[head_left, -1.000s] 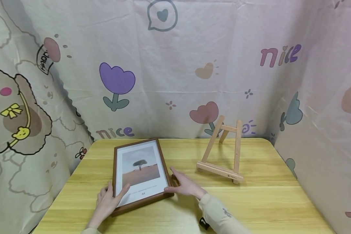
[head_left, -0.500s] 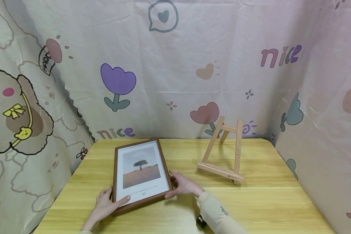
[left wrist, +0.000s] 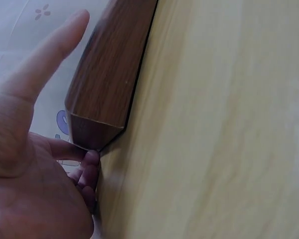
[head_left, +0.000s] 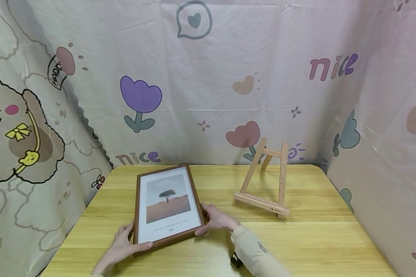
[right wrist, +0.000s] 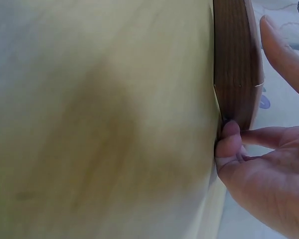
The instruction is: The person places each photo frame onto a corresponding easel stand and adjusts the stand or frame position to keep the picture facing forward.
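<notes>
A brown wooden picture frame [head_left: 168, 202] lies face up on the table's left half, showing a lone tree and the text "A4". At its near left corner, my left hand [head_left: 119, 244] has the thumb over the front edge and the fingers curled against the side. My right hand [head_left: 217, 220] holds the near right corner, thumb at the front. In the left wrist view, curled fingertips [left wrist: 91, 162] touch the frame's lower edge [left wrist: 109, 79] while the thumb stands raised. Similarly, right fingertips [right wrist: 229, 137] tuck against the bottom of the frame's side [right wrist: 235, 55].
A small light-wood easel [head_left: 282, 177] stands on the right of the wooden table [head_left: 319, 246]. Patterned cloth [head_left: 194, 88] hangs behind the table and along both sides. A black object [head_left: 235, 261] sits at my right sleeve.
My left thumb has slid from the picture's face toward the frame's near edge. The right fingers have curled in closer at the corner. Frame and easel have stayed in place.
</notes>
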A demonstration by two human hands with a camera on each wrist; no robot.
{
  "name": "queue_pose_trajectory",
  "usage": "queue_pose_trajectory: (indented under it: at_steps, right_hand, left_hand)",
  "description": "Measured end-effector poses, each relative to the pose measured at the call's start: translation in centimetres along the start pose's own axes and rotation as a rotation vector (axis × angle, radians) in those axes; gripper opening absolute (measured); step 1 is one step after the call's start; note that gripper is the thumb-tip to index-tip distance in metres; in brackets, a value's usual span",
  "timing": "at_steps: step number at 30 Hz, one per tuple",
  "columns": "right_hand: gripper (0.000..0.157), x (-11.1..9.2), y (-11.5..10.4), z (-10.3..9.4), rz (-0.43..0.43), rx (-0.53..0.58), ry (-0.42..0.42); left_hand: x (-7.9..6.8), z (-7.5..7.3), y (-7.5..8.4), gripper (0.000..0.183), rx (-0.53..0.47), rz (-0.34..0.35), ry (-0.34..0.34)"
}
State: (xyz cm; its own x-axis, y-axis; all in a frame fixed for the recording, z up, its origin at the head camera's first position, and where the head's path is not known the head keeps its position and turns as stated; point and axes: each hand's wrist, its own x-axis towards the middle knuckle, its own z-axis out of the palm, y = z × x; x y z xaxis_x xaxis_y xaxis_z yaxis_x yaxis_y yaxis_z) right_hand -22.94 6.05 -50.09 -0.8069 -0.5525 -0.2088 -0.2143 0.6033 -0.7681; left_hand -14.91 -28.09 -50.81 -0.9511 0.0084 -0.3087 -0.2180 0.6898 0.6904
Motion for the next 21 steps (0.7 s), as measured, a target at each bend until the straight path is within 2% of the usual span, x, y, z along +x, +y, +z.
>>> queue_pose_trajectory:
  at_steps: [10, 21]
  right_hand:
    - [0.11, 0.48, -0.11, 0.27, 0.003, -0.042, 0.022]
    - [0.108, 0.45, -0.25, 0.43, -0.008, -0.029, 0.04]
  left_hand:
    - [0.07, -0.33, -0.38, 0.12, -0.015, 0.008, -0.014]
    - [-0.12, -0.39, -0.45, 0.12, -0.05, 0.002, -0.027]
